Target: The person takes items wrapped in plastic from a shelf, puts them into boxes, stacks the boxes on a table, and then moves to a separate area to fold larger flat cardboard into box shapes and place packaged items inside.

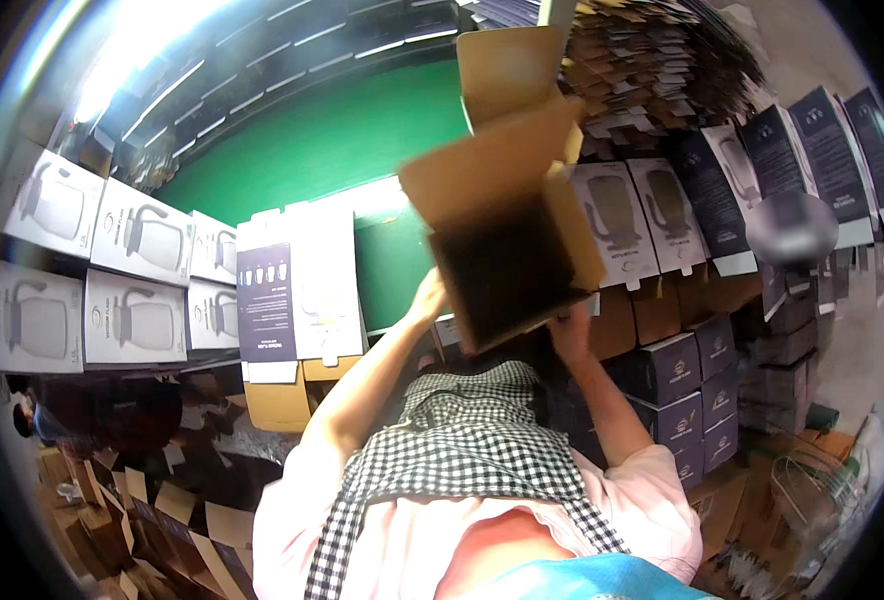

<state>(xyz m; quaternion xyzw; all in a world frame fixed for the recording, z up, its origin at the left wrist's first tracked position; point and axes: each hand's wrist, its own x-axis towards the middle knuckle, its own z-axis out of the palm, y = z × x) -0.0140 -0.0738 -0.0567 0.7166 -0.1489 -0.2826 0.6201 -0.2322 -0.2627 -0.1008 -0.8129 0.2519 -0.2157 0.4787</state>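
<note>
An open cardboard box point(507, 270) is held up in front of my waist, its dark mouth facing me and its brown flaps spread. My left hand point(429, 298) grips its left side, with the fingers partly hidden behind the box. Low on the right side, my right hand point(570, 332) holds the box too, its fingertips mostly out of sight. Nothing can be made out in the dark inside. To the left, a flattened white and dark blue printed carton point(302, 285) lies at the edge of the green tabletop point(392, 260).
White jug-printed boxes point(137, 230) are stacked at the left. More printed cartons point(614, 215) line the right, above stacked dark blue boxes point(667, 368). Piles of flat cardboard point(652, 75) stand at the back right. Open brown boxes point(182, 530) sit on the lower left floor.
</note>
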